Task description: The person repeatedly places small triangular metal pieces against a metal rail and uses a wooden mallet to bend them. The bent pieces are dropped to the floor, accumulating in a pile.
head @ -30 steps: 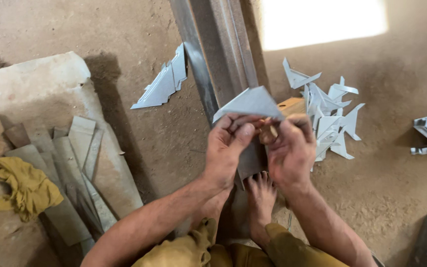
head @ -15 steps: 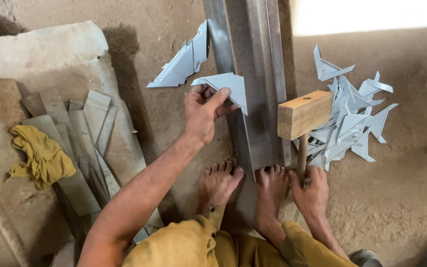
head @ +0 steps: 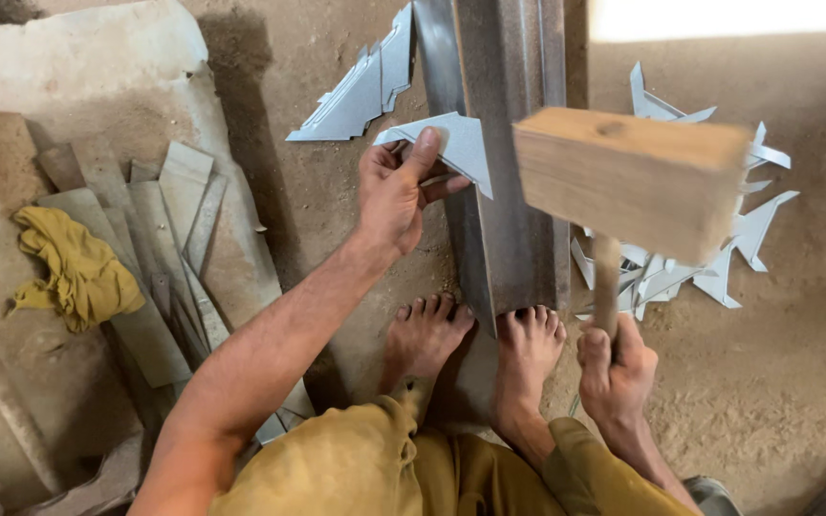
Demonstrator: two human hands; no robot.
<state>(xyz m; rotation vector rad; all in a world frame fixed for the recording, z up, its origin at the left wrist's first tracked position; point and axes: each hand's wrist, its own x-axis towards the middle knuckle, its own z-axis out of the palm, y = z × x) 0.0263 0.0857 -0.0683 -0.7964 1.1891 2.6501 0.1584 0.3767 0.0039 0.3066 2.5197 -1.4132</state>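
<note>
So the left hand (head: 394,191) has its fingers (head: 423,153) pressed down on a cut sheet-metal piece (head: 451,143), thumb on top and the rest curled underneath, pinning it right on the edge of the long steel beam (head: 509,124) that runs down the middle of the frame. Looks like it's held there so the edge of the beam works as an anvil and the piece can't skate off.

The right hand (head: 616,368), lower right, is wrapped tight around the handle of a wooden mallet (head: 635,182). The big wooden head is lifted up close to the camera, center right, a bit blurred.

Both bare feet (head: 475,334) sit at the near end of the beam, one either side, probably to keep it from shifting.

Around that: a heap of similar cut pieces (head: 709,258) on the dirt floor at right, a couple more pieces (head: 360,91) at upper middle, flat metal strips (head: 160,248) and a yellow rag (head: 78,268) on a stone slab (head: 59,67) at left.
</note>
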